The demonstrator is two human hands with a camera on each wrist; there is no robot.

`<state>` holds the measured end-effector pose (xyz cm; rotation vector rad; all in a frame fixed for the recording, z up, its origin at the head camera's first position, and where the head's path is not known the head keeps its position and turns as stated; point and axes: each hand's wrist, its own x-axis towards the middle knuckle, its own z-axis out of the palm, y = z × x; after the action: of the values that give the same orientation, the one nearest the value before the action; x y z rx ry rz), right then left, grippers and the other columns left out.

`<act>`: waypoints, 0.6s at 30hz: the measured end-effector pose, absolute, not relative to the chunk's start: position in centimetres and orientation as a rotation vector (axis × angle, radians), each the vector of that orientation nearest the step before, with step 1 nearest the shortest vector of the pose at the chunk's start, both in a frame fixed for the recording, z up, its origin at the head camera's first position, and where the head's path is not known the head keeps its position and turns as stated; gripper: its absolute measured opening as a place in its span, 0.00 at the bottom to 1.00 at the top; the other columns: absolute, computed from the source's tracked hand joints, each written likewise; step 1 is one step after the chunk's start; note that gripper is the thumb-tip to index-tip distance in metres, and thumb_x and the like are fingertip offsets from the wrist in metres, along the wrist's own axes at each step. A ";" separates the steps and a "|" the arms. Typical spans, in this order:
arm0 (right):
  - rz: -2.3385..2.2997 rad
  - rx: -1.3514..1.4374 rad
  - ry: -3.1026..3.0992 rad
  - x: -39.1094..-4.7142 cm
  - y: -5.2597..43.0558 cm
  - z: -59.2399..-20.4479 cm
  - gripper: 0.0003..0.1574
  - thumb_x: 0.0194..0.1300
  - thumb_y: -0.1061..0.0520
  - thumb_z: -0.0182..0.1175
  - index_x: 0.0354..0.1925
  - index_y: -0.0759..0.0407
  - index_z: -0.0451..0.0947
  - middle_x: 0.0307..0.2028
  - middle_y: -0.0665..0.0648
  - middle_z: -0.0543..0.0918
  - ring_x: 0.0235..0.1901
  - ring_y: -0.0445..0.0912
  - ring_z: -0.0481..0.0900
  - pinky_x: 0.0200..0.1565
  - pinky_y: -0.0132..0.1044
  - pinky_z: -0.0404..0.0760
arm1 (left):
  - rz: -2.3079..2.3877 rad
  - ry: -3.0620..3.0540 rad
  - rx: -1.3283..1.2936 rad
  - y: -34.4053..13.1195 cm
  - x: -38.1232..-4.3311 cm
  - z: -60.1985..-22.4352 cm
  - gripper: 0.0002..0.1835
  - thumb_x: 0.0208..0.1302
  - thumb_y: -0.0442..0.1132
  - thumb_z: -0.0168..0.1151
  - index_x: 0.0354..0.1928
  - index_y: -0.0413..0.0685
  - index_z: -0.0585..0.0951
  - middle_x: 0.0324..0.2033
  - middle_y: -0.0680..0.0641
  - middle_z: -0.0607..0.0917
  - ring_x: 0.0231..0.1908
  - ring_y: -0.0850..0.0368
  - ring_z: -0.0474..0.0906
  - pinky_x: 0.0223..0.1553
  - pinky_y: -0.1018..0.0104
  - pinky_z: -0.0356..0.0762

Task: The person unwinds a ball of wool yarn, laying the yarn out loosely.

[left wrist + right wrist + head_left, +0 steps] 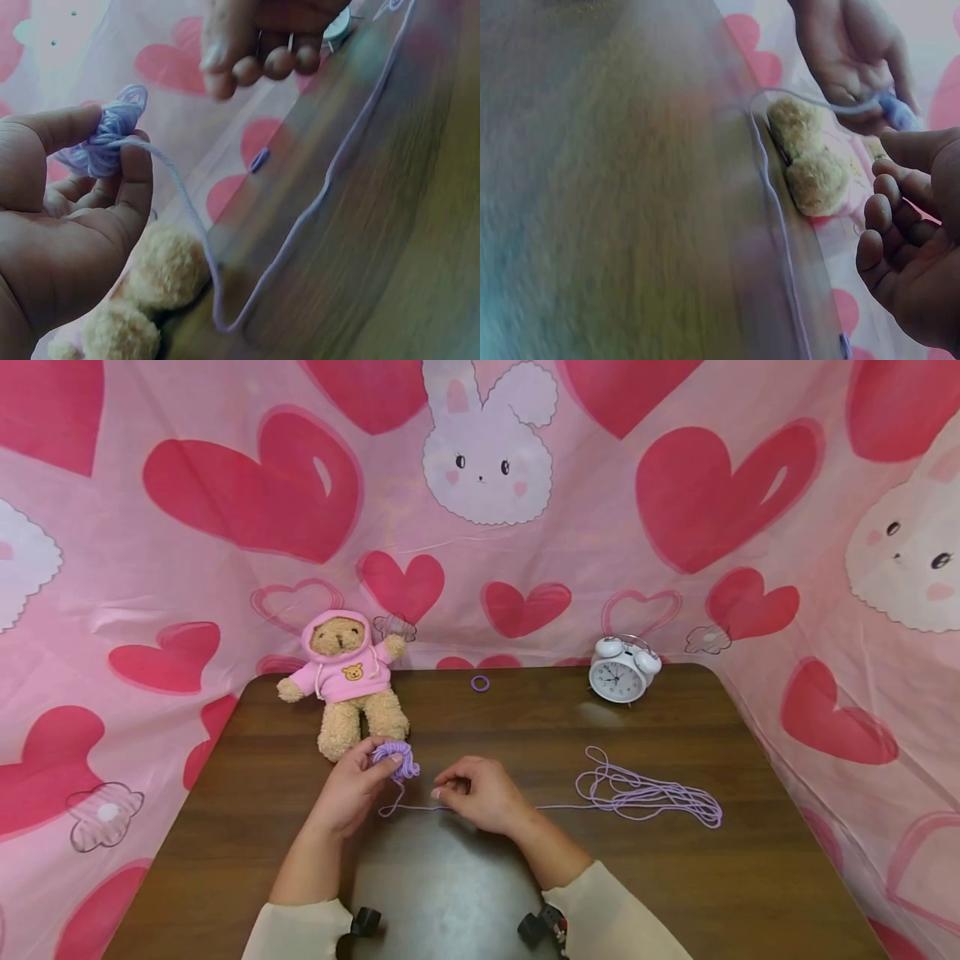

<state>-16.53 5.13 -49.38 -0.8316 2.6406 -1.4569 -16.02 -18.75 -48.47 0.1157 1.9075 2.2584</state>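
Observation:
A small wound bundle of lilac yarn is pinched between the thumb and fingers of my left hand. From the bundle a strand hangs down to the table, then runs right beneath my right hand. That strand joins a loose heap of the same yarn on the right of the table. In the right wrist view my right hand hovers with loosely bent fingers and nothing visible in its grasp. It is a short way to the right of the bundle, apart from it.
A teddy bear in a pink hoodie sits at the back left, close behind my left hand. A purple ring lies near the table's back edge. The white alarm clock stands at back right. Patterned pink cloth surrounds the wooden table.

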 end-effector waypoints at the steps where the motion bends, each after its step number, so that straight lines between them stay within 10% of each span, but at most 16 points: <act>1: -1.461 -0.831 2.637 -16.5 4.9 -49.4 0.06 0.64 0.55 0.73 0.39 0.54 0.90 0.31 0.43 0.83 0.29 0.35 0.77 0.33 0.30 0.79 | 2.258 1.899 0.120 -18.5 -16.1 -48.4 0.13 0.75 0.31 0.58 0.56 0.35 0.71 0.39 0.52 0.85 0.40 0.61 0.82 0.44 0.67 0.81; 18: -1.549 -0.814 2.615 -16.4 3.2 -50.3 0.05 0.63 0.56 0.74 0.32 0.54 0.88 0.27 0.44 0.80 0.25 0.32 0.75 0.28 0.27 0.77 | 2.293 1.830 0.111 -15.4 -16.4 -48.0 0.16 0.73 0.28 0.58 0.58 0.32 0.69 0.46 0.46 0.81 0.46 0.57 0.81 0.49 0.67 0.81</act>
<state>-16.44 3.21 -50.35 -0.8140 2.6146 -1.5492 -16.41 -15.43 -48.03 0.1115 1.8303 2.2929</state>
